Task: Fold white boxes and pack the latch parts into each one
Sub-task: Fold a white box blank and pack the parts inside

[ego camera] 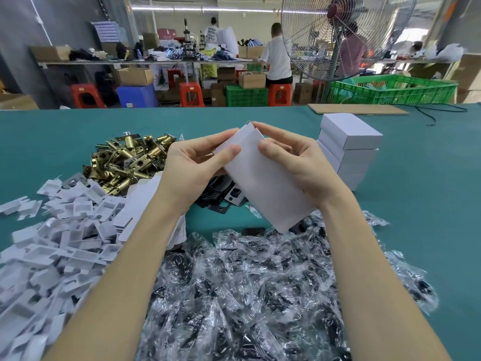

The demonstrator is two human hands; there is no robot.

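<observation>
Here, both hands grip one flat white cardboard box: left hand and right hand pinch its far end; long axis runs toward the person, flap seemingly unfolded.

A standing fan and green crate behind the table.

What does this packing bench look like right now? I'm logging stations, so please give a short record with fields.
in hands: white box, held above the table by left hand and right hand
box state: far end flap still open
finished boxes: white stack, right of the hands
latches: brass pile, far left
inserts: white pile, near left
bagged parts: clear bags, nearest
black plates, under the hands
surface: green table
</observation>
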